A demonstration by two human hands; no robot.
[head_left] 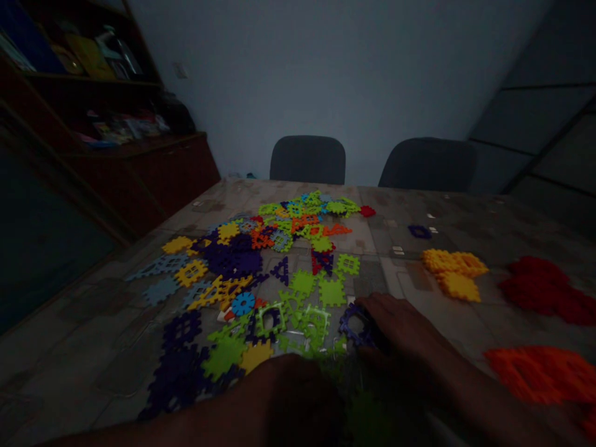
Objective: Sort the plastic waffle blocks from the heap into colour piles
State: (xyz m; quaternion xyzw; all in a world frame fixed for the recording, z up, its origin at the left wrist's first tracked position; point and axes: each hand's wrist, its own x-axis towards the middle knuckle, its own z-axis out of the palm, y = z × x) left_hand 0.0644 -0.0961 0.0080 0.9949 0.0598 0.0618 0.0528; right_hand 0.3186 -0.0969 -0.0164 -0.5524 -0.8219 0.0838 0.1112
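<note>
My right hand (388,326) is at the near edge of the pile, its fingers and thumb closed on a dark purple toothed building piece (349,323) with an opening in its middle. At the bottom centre, my left hand (305,397) is in deep shadow and its fingers are hidden. Just beyond it lie a yellow square piece (257,356) and a large green square piece (224,357). Green frame pieces (316,323) lie between the two hands and the rest of the pile. A blue round piece (243,303) rests farther left.
Orange (542,372), dark red (547,288) and yellow (454,273) piles stand on the right side of the table (395,236). One purple frame piece (419,231) lies apart. Mixed pieces spread toward the far edge. Two chairs (307,159) stand behind, and a shelf unit (153,149) is at left.
</note>
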